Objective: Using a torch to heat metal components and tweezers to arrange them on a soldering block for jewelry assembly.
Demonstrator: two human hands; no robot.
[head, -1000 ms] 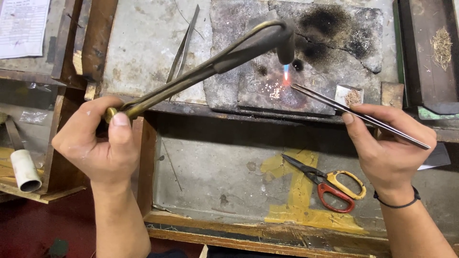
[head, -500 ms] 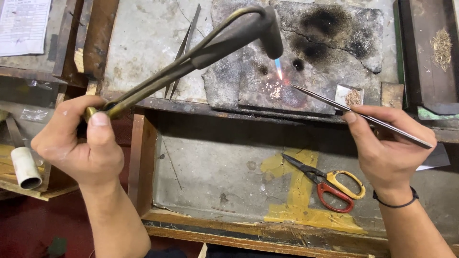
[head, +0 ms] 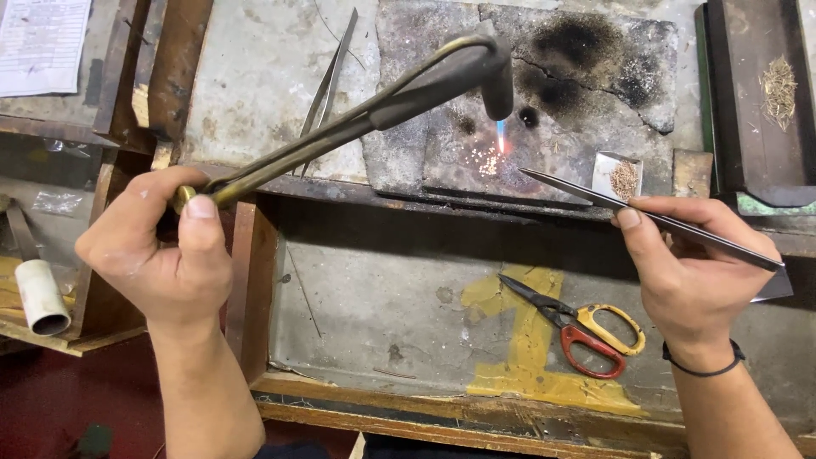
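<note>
The left hand (head: 161, 255) is clamped on the brass torch (head: 365, 110), its flame over the scorched block (head: 544, 102). The right hand (head: 693, 272) pinches long tweezers (head: 646, 217), tips near the block's front edge, scissors (head: 578, 327) lying well below.

I have a single view, from the camera on the person's head, looking steeply down and a little forward over the workbench (head: 255, 93). It sits close: both forearms enter from the bottom edge, the left hand (head: 157, 255) at lower left, the right hand (head: 693, 272) at lower right. The charred block (head: 578, 102) fills the top centre, the recessed tray (head: 382, 297) the middle. No second view overlaps it.
</note>
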